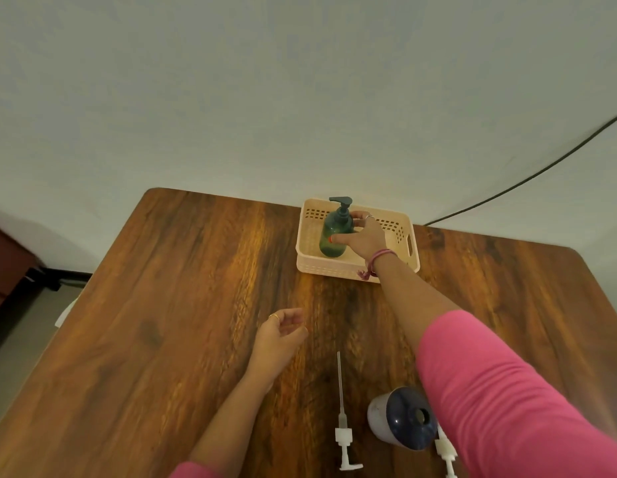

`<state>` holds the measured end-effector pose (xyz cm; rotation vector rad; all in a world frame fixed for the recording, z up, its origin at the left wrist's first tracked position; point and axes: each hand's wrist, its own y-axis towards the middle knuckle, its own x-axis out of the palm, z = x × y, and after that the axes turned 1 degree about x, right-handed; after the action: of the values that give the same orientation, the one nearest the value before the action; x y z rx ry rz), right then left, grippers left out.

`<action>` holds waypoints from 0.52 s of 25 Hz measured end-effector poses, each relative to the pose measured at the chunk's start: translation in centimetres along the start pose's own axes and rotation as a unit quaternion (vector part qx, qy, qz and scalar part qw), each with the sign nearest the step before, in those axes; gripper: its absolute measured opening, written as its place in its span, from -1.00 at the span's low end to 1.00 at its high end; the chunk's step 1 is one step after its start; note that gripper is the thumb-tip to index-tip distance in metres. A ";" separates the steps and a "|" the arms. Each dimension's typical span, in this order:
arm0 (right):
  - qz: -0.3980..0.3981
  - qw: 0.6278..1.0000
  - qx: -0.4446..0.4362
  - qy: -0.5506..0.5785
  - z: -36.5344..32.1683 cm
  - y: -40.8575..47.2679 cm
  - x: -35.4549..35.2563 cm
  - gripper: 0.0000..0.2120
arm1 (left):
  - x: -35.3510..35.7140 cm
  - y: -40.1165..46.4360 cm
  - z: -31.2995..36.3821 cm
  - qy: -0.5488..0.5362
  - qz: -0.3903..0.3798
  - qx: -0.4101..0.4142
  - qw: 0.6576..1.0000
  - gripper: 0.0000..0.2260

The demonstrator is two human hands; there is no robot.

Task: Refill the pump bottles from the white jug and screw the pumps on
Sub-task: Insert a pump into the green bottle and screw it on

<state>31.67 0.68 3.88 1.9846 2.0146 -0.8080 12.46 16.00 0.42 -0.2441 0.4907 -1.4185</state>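
We take the cream basket [409, 236] at the far edge of the wooden table [162, 322] as our landmark. Inside it, toward its left half, stands the green pump bottle [334, 236], upright, with its dark pump [341, 202] already on. Our right hand [364, 236] reaches into the basket and grips this bottle: the thumb lies across its front and the fingers curl round its shoulder on the right.

Our left hand [281, 334] hovers over the table on the near side of the basket, well apart from it, with its fingers loosely curled and holding nothing.

Nearer to us still, far from the basket, a white pump [343, 436] lies flat with its long dip tube pointing toward the basket. Just right of it stands a white container with a dark blue lid [403, 420], which we take to be the jug, though we cannot be sure. A second white pump [445, 453] shows at the frame's lower edge, partly hidden by our right sleeve [507, 391].

We judge this bottle to be finished, and the step in hand to be setting it in the basket or letting it go; from this view alone we cannot rule out that we are lifting it out. No bottles for the two loose pumps are in view. The next move calls for releasing the bottle gently so that it stays upright, then drawing the right hand back over the basket's near wall without catching it.
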 end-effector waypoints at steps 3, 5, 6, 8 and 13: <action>-0.005 1.000 0.002 -0.005 0.7 0.7 0.7 -0.38 | -0.3 0.5 -0.3 -0.010 -0.001 -0.002 1.000 -0.73; -0.010 1.000 0.005 -0.012 1.0 1.0 1.0 -0.38 | -0.5 0.7 -0.5 -0.017 -0.003 0.000 1.000 -0.73; -0.012 1.000 0.007 -0.012 1.2 1.1 1.1 -0.37 | -0.5 0.7 -0.6 -0.020 -0.004 0.002 1.000 -0.72; -0.012 1.000 0.008 -0.006 1.6 1.1 1.2 -0.36 | -0.5 0.8 -0.9 -0.024 -0.005 0.004 1.000 -0.72; -0.031 0.999 0.015 -0.018 1.8 1.3 1.1 -0.30 | -0.5 0.5 -1.2 -0.030 -0.006 0.000 1.000 -0.74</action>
<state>32.40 0.63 1.49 1.9172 2.0657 -0.8869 12.27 16.70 -0.78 -0.2896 0.4396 -1.4192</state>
